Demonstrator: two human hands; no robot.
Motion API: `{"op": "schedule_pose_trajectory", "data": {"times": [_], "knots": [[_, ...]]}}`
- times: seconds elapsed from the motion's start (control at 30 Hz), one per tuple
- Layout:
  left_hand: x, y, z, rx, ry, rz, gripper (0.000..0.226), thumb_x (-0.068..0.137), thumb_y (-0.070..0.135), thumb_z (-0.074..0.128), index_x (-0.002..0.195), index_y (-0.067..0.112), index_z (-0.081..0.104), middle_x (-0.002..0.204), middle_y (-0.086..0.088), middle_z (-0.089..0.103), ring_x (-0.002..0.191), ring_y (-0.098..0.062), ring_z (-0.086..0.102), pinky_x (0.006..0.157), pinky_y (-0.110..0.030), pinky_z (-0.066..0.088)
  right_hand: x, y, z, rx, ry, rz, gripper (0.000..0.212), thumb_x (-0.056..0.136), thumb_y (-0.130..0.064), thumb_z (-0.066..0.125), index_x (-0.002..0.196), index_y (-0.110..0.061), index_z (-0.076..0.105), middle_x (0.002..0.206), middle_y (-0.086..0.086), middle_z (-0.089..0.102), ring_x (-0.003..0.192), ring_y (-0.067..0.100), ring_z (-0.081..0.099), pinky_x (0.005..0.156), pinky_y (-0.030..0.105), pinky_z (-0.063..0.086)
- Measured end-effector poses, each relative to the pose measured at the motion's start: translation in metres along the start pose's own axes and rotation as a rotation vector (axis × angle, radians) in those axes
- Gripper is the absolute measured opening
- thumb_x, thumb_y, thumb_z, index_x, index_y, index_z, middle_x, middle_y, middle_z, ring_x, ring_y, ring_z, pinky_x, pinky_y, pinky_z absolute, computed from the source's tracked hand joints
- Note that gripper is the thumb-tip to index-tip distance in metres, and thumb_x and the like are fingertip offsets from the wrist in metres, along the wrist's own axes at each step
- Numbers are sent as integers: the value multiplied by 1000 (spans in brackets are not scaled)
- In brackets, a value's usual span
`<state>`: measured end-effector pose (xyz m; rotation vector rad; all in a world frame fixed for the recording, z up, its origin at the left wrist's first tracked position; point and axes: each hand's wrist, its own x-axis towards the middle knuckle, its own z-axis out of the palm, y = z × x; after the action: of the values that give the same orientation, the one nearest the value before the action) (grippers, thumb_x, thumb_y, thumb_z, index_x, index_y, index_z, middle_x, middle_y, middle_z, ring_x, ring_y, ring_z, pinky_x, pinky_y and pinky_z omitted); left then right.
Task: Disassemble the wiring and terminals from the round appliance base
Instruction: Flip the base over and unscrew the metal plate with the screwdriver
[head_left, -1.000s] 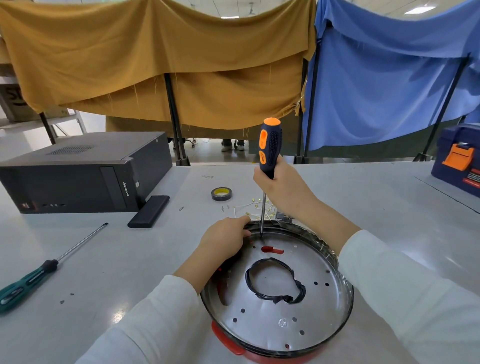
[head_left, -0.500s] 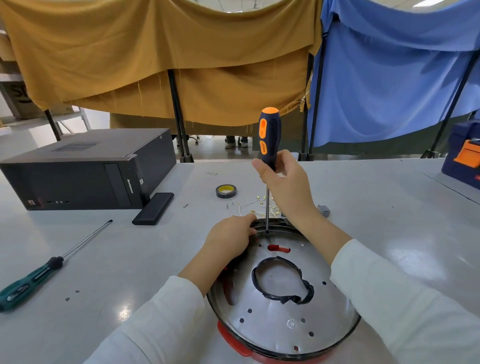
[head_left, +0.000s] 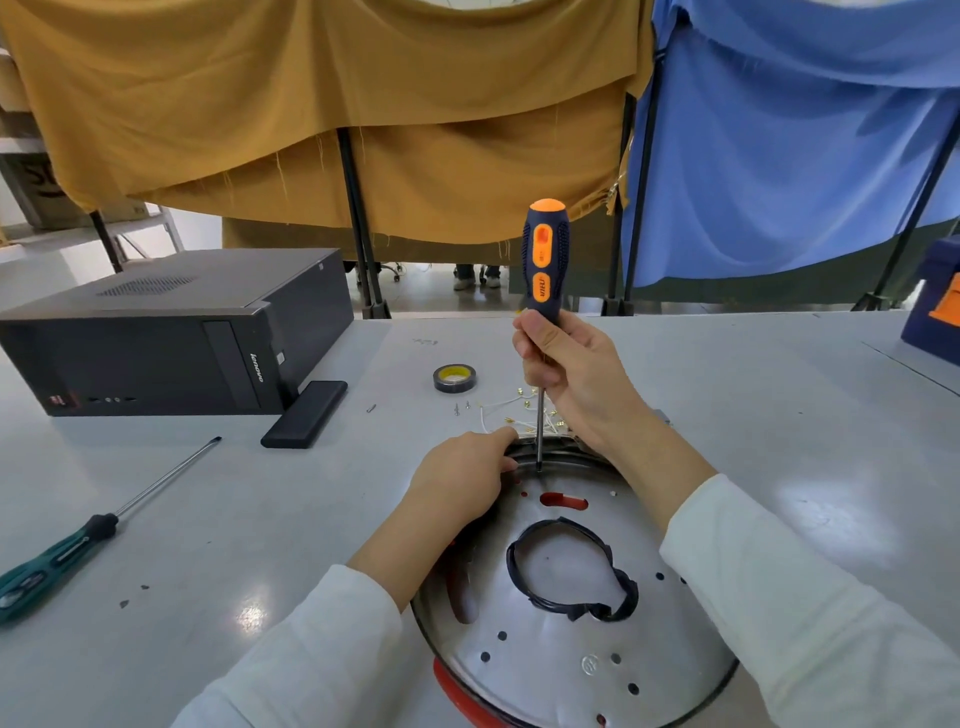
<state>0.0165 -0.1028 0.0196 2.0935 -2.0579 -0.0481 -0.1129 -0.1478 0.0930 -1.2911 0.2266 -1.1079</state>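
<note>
A round metal appliance base with a red rim lies on the table in front of me, a loop of black taped wire on its plate. My right hand grips the lower handle of an orange and dark blue screwdriver, held upright with its tip down at the base's far rim. My left hand grips that far rim just left of the tip. Loose white wires with brass terminals lie on the table just behind the base.
A black computer case and a flat black block stand at the left. A green screwdriver lies near the left edge. A tape roll and small screws sit behind the base. A blue toolbox is far right.
My right hand has slid slightly higher on the screwdriver handle, fingers re-wrapped around it. The view has shifted a little. My left hand stays on the rim.
</note>
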Motion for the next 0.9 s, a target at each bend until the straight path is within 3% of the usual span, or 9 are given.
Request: {"op": "schedule_pose_trajectory", "data": {"times": [0.2,0.33,0.47,0.57,0.67,0.8,0.9], "knots": [[-2,0,-1,18,17,7,16,98,27,41,112,21,47,105,-13,64,92,-32,59,68,-34,43,1,-4,-6,-26,32,23,21,85,-24,57,97,-6,56,67,0,44,49,8,29,50,19,26],[-2,1,-1,37,22,18,16,99,28,40,111,20,46,105,-12,64,91,-31,59,66,-34,42,6,-13,3,-271,82,14,14,91,-12,61,104,-10,55,65,-4,50,52,9,41,52,21,39],[-2,1,-1,54,24,24,20,100,30,39,116,21,46,108,-11,64,94,-31,59,68,-35,42,15,-25,20,-512,133,-6,9,90,-18,63,87,-14,55,62,-4,50,49,10,44,49,22,41],[-1,1,0,63,18,16,20,100,30,39,116,21,46,108,-10,64,94,-30,59,67,-34,42,14,-22,24,-464,217,-27,29,89,-26,66,71,-16,45,53,-7,40,43,9,35,43,20,32],[0,2,2,71,15,11,16,99,30,40,111,21,46,105,-10,64,92,-30,59,64,-33,38,10,-14,18,-376,274,-105,30,90,-24,65,65,-22,48,47,-11,43,39,6,33,39,17,30],[0,0,2,61,28,31,9,99,29,40,103,21,43,101,-10,64,88,-31,58,61,-33,35,16,-14,8,-221,89,-17,43,91,-8,56,55,-26,43,45,-10,35,39,7,23,35,16,22],[-1,1,1,47,20,40,7,99,27,40,95,23,38,101,-11,64,88,-32,58,61,-33,34,23,-22,0,-150,-125,132,42,86,-10,54,50,-28,40,46,-11,30,38,6,21,37,16,20]]}}
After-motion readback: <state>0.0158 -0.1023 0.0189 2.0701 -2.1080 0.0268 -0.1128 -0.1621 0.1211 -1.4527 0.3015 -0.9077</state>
